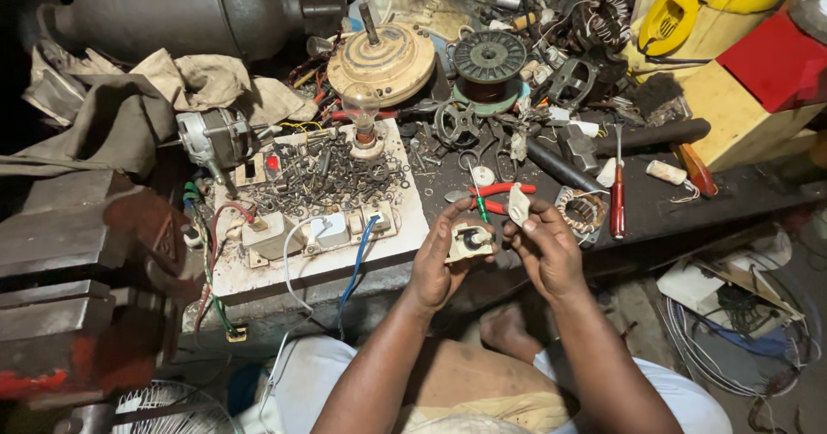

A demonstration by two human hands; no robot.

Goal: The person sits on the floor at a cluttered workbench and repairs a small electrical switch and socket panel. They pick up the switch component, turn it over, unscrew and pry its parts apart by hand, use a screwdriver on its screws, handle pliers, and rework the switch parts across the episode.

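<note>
Switch plate (470, 241) clenched in left hand (435, 266) grip; right hand (544, 249) pinches white cover (519, 205).

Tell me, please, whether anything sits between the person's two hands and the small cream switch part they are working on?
Nothing visible does. The left hand already holds the cream switch part directly, and the right hand pinches a small white piece just above it, over the bench edge.

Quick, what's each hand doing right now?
Left hand: closed around a small cream square switch part with a dark knob.
Right hand: pinching a small white flat piece.
</note>
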